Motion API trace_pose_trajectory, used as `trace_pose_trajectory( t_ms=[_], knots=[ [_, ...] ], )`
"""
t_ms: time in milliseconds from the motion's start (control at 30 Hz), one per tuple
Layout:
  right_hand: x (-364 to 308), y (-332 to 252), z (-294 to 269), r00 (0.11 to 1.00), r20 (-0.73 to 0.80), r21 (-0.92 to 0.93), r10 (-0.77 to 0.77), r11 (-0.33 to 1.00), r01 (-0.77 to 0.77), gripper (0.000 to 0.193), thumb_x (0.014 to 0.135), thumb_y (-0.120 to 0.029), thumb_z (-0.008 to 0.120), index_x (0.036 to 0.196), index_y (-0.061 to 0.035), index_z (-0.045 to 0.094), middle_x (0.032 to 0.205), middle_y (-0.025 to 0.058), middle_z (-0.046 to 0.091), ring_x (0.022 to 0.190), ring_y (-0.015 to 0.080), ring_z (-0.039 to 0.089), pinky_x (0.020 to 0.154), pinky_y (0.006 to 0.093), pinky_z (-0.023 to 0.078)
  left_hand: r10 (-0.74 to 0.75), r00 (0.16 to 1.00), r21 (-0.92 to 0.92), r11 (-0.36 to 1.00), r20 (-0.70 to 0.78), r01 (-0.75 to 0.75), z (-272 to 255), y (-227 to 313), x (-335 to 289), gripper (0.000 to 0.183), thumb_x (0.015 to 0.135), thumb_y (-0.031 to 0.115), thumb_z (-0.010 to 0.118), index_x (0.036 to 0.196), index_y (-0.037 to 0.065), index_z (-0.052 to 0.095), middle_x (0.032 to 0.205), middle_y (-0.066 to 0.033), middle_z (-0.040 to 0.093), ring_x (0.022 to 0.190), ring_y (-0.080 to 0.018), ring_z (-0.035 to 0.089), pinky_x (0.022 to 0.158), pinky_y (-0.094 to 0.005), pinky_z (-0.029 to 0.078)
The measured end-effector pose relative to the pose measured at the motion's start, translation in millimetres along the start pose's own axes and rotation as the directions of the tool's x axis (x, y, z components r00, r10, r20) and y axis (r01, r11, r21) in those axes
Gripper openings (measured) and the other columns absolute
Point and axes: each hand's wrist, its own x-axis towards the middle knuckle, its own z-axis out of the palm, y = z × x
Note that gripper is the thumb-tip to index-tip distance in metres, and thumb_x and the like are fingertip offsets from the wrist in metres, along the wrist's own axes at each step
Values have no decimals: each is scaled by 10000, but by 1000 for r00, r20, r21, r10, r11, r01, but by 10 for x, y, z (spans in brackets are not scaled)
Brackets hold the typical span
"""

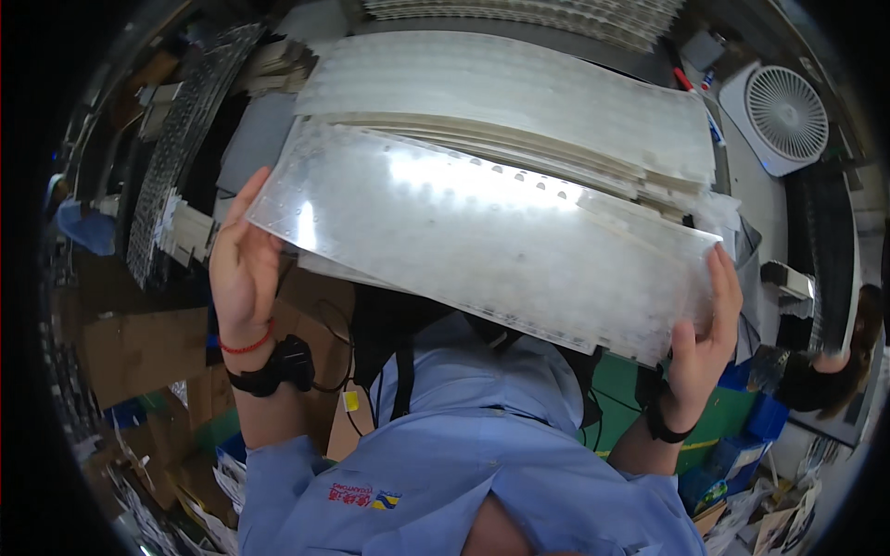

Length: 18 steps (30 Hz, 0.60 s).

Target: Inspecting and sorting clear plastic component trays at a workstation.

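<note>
Head view: the clear sheet (445, 236) is in the centre of the frame, its right end lower than its left. L hand (244, 278), at centre left, has fingers grasping the sheet's left end. R hand (702, 357), at centre right, grasps the right end, w/ fingers at the edge & thumb near the lower corner. Behind, in upper centre, is the stack (510, 83); whether the sheet touches it, I cannot tell. Fan (786, 113) stands upper right, near a red pen (683, 80).

The left hand (245, 276) has its wrist (246, 345) below raised fingers (243, 198); the right hand (706, 357) spreads its thumb (683, 339) inward from curved fingers.
</note>
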Motion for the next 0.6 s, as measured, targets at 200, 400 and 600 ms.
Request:
trace_pose_trajectory(
  t_ms=[200,400,600],
  knots=[
    [40,-142,-160,958,277,-215,-72,967,135,1041,611,-692,722,1376,-37,460,1483,227,331,1380,380,284,1107,486,217,3,998,29,1000,-57,-1,56,34,-79,486,1027,237,245,1359,-93,377,1295,-180,537,1160,-228,554,974,-367,454],
    [-45,42,-132,986,164,-37,40,999,-35,828,730,-505,738,1354,-23,484,1473,224,354,1354,362,350,1095,451,281,28,998,390,921,-51,-6,148,28,-235,360,949,47,501,1297,-48,509,1170,-90,592,909,-76,552,780,-202,450],
    [-15,83,-96,999,47,26,20,999,-22,631,820,-306,690,1332,9,499,1455,216,388,1343,332,379,1092,415,299,155,987,529,842,-46,-108,195,-54,-296,343,881,-50,588,1224,-35,579,965,-28,602,844,-57,529,743,-190,430]
  ],
)
